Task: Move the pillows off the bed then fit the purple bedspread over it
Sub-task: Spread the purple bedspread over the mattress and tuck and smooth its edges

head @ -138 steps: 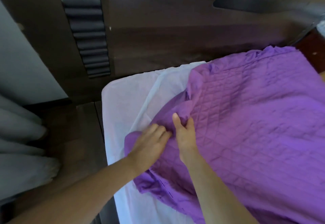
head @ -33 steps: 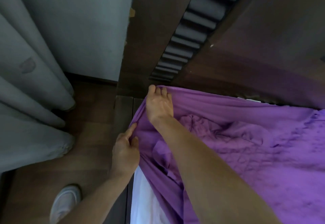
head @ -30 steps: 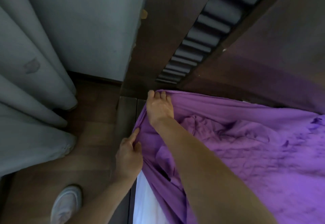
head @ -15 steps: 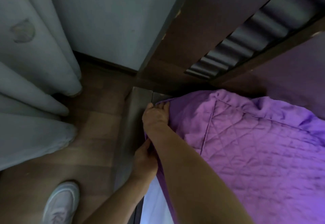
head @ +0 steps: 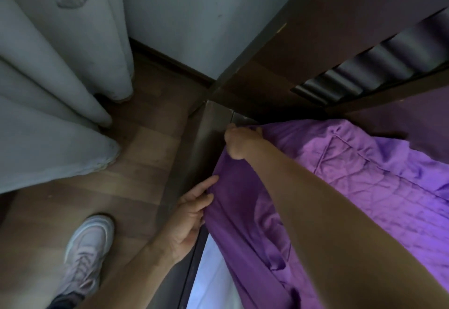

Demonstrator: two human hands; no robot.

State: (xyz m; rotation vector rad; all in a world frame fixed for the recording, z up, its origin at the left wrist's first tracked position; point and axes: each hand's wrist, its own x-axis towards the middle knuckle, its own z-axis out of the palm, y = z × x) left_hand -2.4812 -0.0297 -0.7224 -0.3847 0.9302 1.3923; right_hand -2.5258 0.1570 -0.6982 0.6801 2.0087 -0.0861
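Note:
The purple quilted bedspread [head: 352, 182] covers the bed's top left corner and hangs down its side. My right hand [head: 239, 144] grips the bedspread's corner at the head of the bed, close to the dark wooden bed frame [head: 194, 160]. My left hand [head: 190, 216] pinches the hanging side edge of the bedspread lower down, beside the frame. A strip of white sheet [head: 211, 277] shows under the purple cloth at the bottom. No pillows are in view.
The dark wooden headboard [head: 340, 41] with a ribbed grey panel [head: 379, 63] stands behind the bed. Grey curtains [head: 48, 90] hang at the left over a wooden floor [head: 121, 187]. My white shoe [head: 86, 253] stands on the floor beside the bed.
The bedspread corner has been pulled over the mattress corner, covering the white sheet there. My left hand has come out from under my right forearm and now holds the hanging edge.

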